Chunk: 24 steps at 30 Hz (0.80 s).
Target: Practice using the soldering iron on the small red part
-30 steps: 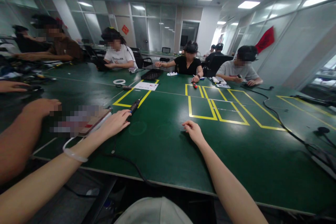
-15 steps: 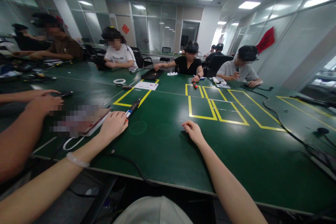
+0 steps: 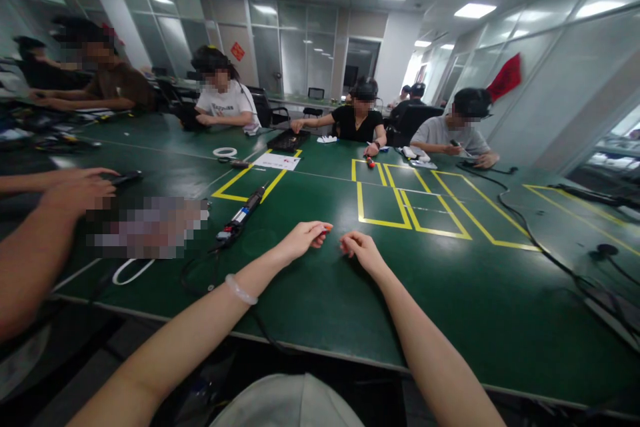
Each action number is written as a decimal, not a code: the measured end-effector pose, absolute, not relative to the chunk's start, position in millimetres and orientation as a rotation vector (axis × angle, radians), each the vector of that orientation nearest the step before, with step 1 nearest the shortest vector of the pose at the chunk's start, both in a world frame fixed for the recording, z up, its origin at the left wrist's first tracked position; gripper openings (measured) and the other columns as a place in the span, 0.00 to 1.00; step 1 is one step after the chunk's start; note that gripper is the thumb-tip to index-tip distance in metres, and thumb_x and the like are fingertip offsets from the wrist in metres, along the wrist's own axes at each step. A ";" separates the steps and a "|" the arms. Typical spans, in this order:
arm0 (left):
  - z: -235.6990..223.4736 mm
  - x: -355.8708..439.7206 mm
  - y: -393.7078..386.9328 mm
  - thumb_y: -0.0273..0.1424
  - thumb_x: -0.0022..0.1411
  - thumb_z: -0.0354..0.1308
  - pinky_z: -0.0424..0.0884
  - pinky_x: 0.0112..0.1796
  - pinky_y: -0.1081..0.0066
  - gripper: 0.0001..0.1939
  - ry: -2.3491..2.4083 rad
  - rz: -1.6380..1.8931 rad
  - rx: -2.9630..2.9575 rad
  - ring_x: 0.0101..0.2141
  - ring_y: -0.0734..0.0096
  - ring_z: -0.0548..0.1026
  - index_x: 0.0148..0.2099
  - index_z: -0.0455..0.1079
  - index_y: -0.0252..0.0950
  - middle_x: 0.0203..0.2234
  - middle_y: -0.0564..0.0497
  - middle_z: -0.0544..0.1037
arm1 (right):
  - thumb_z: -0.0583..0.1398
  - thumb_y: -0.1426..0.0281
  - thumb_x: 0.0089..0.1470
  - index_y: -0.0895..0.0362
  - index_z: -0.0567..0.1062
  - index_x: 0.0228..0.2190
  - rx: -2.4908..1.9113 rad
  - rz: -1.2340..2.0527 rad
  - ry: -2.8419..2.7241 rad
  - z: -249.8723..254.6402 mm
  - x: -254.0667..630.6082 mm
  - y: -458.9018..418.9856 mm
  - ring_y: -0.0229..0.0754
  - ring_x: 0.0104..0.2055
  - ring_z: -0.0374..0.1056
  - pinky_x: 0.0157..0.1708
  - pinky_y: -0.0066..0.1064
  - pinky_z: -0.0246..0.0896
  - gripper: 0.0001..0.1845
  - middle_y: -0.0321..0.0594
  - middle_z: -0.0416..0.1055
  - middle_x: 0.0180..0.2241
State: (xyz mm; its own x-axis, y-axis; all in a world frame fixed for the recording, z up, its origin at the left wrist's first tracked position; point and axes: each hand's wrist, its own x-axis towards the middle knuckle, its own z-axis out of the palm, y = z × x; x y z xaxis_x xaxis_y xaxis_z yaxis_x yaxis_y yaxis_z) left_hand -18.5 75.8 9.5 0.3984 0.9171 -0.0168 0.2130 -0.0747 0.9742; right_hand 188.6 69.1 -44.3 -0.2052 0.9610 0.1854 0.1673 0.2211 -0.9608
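My left hand (image 3: 303,240) is closed, fingertips pinched on a small orange-red piece (image 3: 326,230) too small to identify. Just to its right, my right hand (image 3: 364,252) hovers low over the green table (image 3: 320,307) with curled fingers pressed together. Whatever its fingertips may hold is hidden. A small gap separates the two hands. Left of them lies a soldering iron (image 3: 243,215) with a black and blue handle, its tip pointing away from me, touched by neither hand.
Yellow tape outlines (image 3: 385,223) mark the table ahead. At left, another person's hands (image 3: 83,190) rest near a blurred-out item (image 3: 150,227) and a white cable loop (image 3: 131,273). Farther off are a white sheet (image 3: 277,161), a tape roll (image 3: 225,153), a black tray (image 3: 289,140) and seated people.
My left hand has moved right, away from the soldering iron, to beside my right hand, bringing the small orange-red piece. The right hand has shifted only slightly.
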 end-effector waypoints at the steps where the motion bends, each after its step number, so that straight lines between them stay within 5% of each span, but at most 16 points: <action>1: 5.2 -10.4 76.9 0.38 0.64 0.48 0.69 0.34 0.72 0.22 1.025 0.797 1.546 0.29 0.75 0.70 0.54 0.69 0.31 0.31 0.49 0.74 | 0.57 0.57 0.53 0.58 0.74 0.31 -1.073 1.140 -1.564 -43.6 187.5 68.9 0.37 0.25 0.67 0.21 0.26 0.59 0.16 0.39 0.72 0.25; 11: -16.5 0.0 69.0 0.37 0.65 0.48 0.66 0.44 0.68 0.19 0.989 0.865 2.128 0.40 0.67 0.72 0.54 0.71 0.39 0.37 0.48 0.75 | 0.61 0.52 0.50 0.58 0.69 0.30 -1.009 1.327 -1.460 -40.8 182.1 62.4 0.34 0.21 0.65 0.18 0.24 0.57 0.20 0.35 0.70 0.22; 24: -19.1 -0.2 67.9 0.31 0.57 0.57 0.70 0.37 0.69 0.08 0.959 0.954 1.911 0.35 0.70 0.74 0.40 0.68 0.36 0.34 0.50 0.74 | 0.65 0.59 0.47 0.57 0.71 0.35 -0.965 1.259 -1.483 -42.8 184.2 64.1 0.36 0.26 0.67 0.23 0.26 0.62 0.17 0.37 0.72 0.28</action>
